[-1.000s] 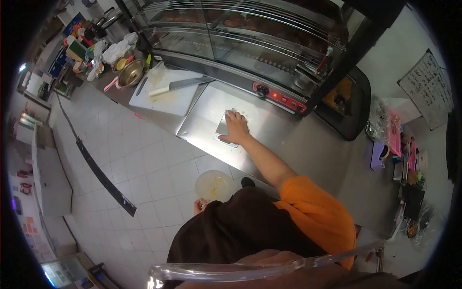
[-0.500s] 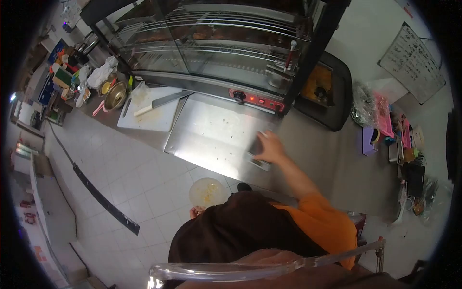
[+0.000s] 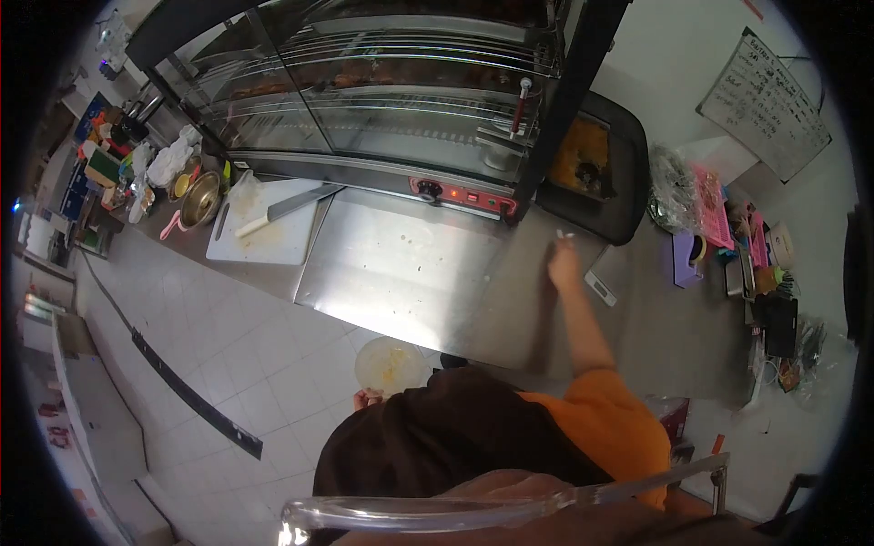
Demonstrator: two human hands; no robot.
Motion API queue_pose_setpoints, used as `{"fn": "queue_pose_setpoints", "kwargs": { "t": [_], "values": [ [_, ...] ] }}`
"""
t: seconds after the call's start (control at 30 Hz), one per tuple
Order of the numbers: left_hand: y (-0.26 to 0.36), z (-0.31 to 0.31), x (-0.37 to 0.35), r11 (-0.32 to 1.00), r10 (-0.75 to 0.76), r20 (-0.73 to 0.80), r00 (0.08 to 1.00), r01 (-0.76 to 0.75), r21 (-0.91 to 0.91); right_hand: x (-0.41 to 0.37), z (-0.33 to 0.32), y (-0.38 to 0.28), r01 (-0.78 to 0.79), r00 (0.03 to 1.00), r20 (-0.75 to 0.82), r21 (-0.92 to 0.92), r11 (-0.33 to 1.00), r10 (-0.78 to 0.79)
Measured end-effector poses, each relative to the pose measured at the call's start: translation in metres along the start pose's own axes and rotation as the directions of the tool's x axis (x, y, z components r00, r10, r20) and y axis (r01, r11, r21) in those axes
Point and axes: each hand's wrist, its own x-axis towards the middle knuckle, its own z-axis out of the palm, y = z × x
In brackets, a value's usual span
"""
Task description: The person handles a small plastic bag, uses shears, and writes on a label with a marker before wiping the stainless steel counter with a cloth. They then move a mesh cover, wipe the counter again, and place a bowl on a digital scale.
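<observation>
At the lower middle, my left hand point(image 3: 366, 399) grips the rim of a round translucent plastic bowl point(image 3: 391, 366) with yellow bits inside. The bowl is held beyond the counter's front edge, above the floor. My right hand point(image 3: 564, 262) is over the steel counter, fingers drawn together, with small whitish bits showing at the fingertips; what they are is too small to tell. Just right of that hand lies a flat digital kitchen scale point(image 3: 601, 288), its pale display end facing me. A gap shows between hand and scale.
A glass food warmer point(image 3: 364, 118) stands behind the shiny steel sheet point(image 3: 391, 264). On the left, a knife point(image 3: 287, 209) lies on a white cutting board point(image 3: 259, 250), beside a metal bowl point(image 3: 202, 202). A black tray point(image 3: 633, 136) and a purple tape dispenser point(image 3: 685, 259) are right.
My right hand has carried the scale rightward off the shiny sheet onto the counter and come away from it. My left hand still holds the bowl. The view has shifted slightly.
</observation>
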Motion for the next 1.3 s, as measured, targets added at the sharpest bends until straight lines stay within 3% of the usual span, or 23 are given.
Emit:
{"fn": "queue_pose_setpoints", "kwargs": {
  "t": [0.03,0.1,0.17,0.23,0.33,0.4,0.43,0.53,0.57,0.63,0.67,0.73,0.8,0.93,1.07,1.13,1.17,1.2,1.27,1.3],
  "values": [
    [-0.001,-0.001,0.002,0.998,0.006,0.043,0.999,-0.003,-0.070,0.003,0.034,-0.007,0.108,0.987,-0.118,0.018,0.994,-0.105],
    [0.002,0.000,0.003,0.998,-0.041,0.073,0.996,0.044,-0.043,0.002,0.062,-0.051,0.090,0.958,-0.281,0.088,0.992,-0.062],
    [0.012,0.001,0.000,0.996,-0.087,0.055,0.995,0.088,-0.014,-0.005,0.080,-0.096,0.045,0.989,-0.145,0.219,0.975,-0.013],
    [0.025,0.010,-0.006,0.991,-0.135,-0.002,0.991,0.135,0.017,-0.027,0.112,-0.131,0.283,0.958,-0.135,0.286,0.915,-0.254],
    [0.003,0.004,-0.002,0.991,0.081,0.053,0.995,-0.075,-0.107,-0.051,0.083,-0.174,0.529,0.772,0.064,0.485,0.696,-0.632],
    [-0.013,-0.004,0.005,0.999,-0.005,-0.003,1.000,0.005,-0.034,-0.036,0.095,-0.159,0.453,0.849,0.013,0.499,0.739,-0.528],
    [-0.016,-0.006,0.008,0.999,-0.043,-0.040,0.998,0.043,-0.005,-0.023,0.084,-0.156,0.314,0.931,-0.016,0.543,0.779,-0.364],
    [-0.003,-0.014,-0.004,0.998,0.053,0.172,0.984,-0.045,-0.048,0.016,0.084,-0.128,0.324,0.946,-0.072,0.267,0.907,-0.317],
    [-0.003,-0.011,-0.005,0.997,0.068,0.162,0.984,-0.061,-0.046,0.023,0.087,-0.126,0.330,0.944,-0.073,0.210,0.920,-0.322],
    [-0.003,-0.003,-0.009,0.995,0.094,0.142,0.985,-0.090,-0.041,0.035,0.093,-0.134,0.350,0.936,-0.064,0.242,0.905,-0.345],
    [-0.003,-0.002,-0.011,0.999,0.009,0.136,0.991,-0.002,-0.053,0.037,0.098,-0.137,0.353,0.934,-0.049,0.257,0.900,-0.353],
    [0.035,0.013,-0.022,0.978,-0.190,0.128,0.973,0.199,-0.061,0.041,0.108,-0.150,0.423,0.903,-0.054,0.288,0.859,-0.426],
    [0.039,0.017,-0.020,0.952,-0.271,0.172,0.947,0.290,-0.100,0.028,0.118,-0.168,0.462,0.873,-0.029,0.367,0.807,-0.486],
    [0.039,0.024,-0.008,0.969,-0.211,0.247,0.946,0.236,-0.077,-0.027,0.129,-0.214,0.518,0.754,0.010,0.605,0.604,-0.657],
    [0.052,0.033,-0.003,0.969,-0.182,0.267,0.946,0.218,-0.113,-0.119,0.109,-0.251,0.280,0.630,0.277,0.790,0.545,-0.725],
    [0.060,0.034,-0.004,0.965,-0.192,0.270,0.943,0.232,-0.123,-0.154,0.091,-0.255,0.531,0.413,0.177,0.750,0.394,-0.894],
    [0.064,0.033,-0.004,0.962,-0.207,0.271,0.940,0.246,-0.118,-0.169,0.083,-0.257,0.535,0.338,0.299,0.719,0.443,-0.893],
    [0.066,0.033,-0.003,0.959,-0.222,0.272,0.936,0.260,-0.112,-0.174,0.078,-0.256,0.492,0.308,0.252,0.783,0.380,-0.917],
    [0.069,0.031,-0.006,0.963,-0.227,0.272,0.935,0.258,-0.083,-0.179,0.070,-0.256,0.393,0.260,0.145,0.887,0.241,-0.955],
    [0.070,0.031,-0.006,0.964,-0.228,0.271,0.935,0.255,-0.070,-0.171,0.067,-0.252,0.384,0.405,0.139,0.871,0.306,-0.904]
  ]
}}
